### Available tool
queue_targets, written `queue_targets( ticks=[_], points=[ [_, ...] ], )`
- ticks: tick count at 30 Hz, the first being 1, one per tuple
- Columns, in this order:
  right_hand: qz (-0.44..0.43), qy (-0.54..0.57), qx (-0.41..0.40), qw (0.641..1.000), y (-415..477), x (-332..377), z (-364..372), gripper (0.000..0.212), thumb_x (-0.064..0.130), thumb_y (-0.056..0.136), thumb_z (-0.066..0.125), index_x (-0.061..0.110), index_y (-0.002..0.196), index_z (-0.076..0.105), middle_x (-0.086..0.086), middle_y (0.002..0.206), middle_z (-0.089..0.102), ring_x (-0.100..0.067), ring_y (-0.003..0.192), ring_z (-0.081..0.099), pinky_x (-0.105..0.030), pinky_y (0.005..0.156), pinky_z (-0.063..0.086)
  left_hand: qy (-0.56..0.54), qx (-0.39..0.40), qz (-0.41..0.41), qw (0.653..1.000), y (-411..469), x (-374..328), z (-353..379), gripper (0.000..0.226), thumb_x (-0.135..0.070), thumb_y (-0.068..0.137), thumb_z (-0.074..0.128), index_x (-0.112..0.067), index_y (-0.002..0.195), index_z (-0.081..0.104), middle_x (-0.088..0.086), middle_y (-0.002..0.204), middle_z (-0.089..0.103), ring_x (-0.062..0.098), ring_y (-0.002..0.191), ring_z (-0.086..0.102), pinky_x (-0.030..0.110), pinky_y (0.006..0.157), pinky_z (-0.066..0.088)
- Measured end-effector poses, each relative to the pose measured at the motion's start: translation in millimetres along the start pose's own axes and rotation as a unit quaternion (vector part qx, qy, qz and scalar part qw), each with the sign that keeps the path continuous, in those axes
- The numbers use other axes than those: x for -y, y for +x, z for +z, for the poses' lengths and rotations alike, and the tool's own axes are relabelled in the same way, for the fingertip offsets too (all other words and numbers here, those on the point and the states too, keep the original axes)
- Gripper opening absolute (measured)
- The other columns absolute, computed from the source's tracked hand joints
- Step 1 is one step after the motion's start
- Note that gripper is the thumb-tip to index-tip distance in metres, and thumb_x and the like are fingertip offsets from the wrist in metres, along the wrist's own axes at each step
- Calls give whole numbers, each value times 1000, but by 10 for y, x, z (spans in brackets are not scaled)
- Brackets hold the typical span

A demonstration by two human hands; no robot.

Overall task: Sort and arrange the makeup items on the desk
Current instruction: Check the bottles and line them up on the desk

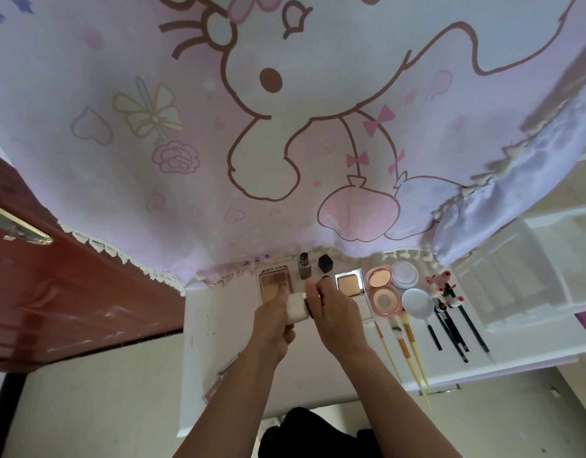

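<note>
Small white rounded case [296, 311] held low over white surface [219, 342], in front of the makeup row. Left hand [274, 320] grips its left side; right hand [334, 309] pinches its right edge (dark part there, unclear). Open beige eyeshadow palette [272, 280] just behind; yellow-handled brushes [414, 346] lie to the right.

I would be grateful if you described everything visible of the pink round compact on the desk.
The pink round compact lies open and flat on the white desk, its two glossy, plastic-looking halves joined. The far half shows a shiny peach disc, the near half a duller tan pad. A silver square compact sits close on its left.
</note>
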State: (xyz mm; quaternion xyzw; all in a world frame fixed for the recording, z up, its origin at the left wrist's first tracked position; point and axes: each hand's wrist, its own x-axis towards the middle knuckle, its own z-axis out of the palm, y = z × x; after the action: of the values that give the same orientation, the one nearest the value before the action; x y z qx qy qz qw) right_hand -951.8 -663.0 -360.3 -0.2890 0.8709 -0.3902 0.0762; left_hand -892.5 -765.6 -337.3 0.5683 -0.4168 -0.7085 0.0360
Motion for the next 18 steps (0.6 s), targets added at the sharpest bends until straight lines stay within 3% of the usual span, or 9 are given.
queue_targets(
  ticks=[2, 4, 7, 9, 10, 12, 14, 16, 18],
  points=[
    [40, 55, 21, 997, -2, -27, -22, 29, 43, 103, 42, 26, 79, 43, 10, 63, 49, -7, 55, 48, -17, 52, 35, 83, -13, 124, 989, 36, 25, -39, 32, -45, 97, 52, -15, 95, 64, 6, 81, 62, 17, 64, 52, 24, 47, 36],
    [164, 113, 84, 976, 71, 36, -111, 38, 48, 102, 41, 21, 76, 47, 6, 65, 52, -13, 60, 50, -26, 57, 41, 169, -44, 262, 949, 57, 30, -88, 32, -48, 98, 47, -20, 93, 64, 3, 85, 67, 18, 71, 60, 25, 52, 42],
    [360, 240, 251, 866, 180, 135, -260, 54, 60, 100, 28, 15, 79, 49, 4, 55, 46, -10, 45, 38, -22, 42, 32, 237, -63, 360, 900, 73, 71, -111, 29, -47, 99, 46, -23, 95, 62, -4, 87, 66, 15, 78, 62, 31, 60, 51],
    [371, 262, 262, 852, 212, 161, -268, 50, 56, 100, 29, 16, 79, 50, 4, 58, 48, -9, 45, 38, -21, 42, 31, 256, -77, 358, 895, 62, 76, -80, 29, -45, 100, 45, -22, 100, 62, -3, 90, 66, 13, 78, 61, 30, 60, 50],
    [335, 251, 236, 877, 207, 176, -241, 44, 50, 102, 32, 14, 86, 50, 3, 66, 52, -8, 50, 42, -24, 47, 35, 237, -76, 325, 912, 69, 68, -64, 30, -44, 100, 45, -20, 101, 62, 0, 90, 66, 14, 75, 60, 28, 57, 46],
    [208, 186, 155, 948, 158, 183, -149, 29, 40, 104, 40, 12, 103, 46, 3, 79, 54, -11, 64, 49, -33, 61, 44, 109, -49, 180, 976, 70, 7, -44, 33, -42, 99, 47, -12, 98, 63, 4, 84, 62, 16, 65, 52, 25, 48, 37],
    [112, 170, 117, 972, 119, 198, -113, 21, 33, 104, 43, 13, 108, 40, 4, 82, 52, -13, 69, 52, -35, 65, 46, 33, -35, 96, 994, 79, -51, -75, 37, -42, 98, 48, -8, 97, 63, 7, 78, 56, 16, 61, 46, 24, 43, 32],
    [111, 210, 136, 962, 117, 199, -156, 23, 33, 104, 45, 15, 117, 38, 2, 91, 57, -15, 79, 58, -30, 70, 48, 62, -35, 134, 988, 73, -55, -108, 39, -44, 100, 46, -8, 97, 63, 7, 76, 56, 17, 59, 45, 25, 43, 32],
    [190, 256, 164, 934, 156, 213, -223, 38, 48, 102, 44, 14, 119, 46, 1, 94, 62, -13, 79, 61, -24, 67, 47, 106, -46, 197, 974, 73, -44, -137, 39, -46, 100, 44, -12, 97, 63, 6, 77, 59, 17, 60, 48, 27, 45, 35]
  ],
)
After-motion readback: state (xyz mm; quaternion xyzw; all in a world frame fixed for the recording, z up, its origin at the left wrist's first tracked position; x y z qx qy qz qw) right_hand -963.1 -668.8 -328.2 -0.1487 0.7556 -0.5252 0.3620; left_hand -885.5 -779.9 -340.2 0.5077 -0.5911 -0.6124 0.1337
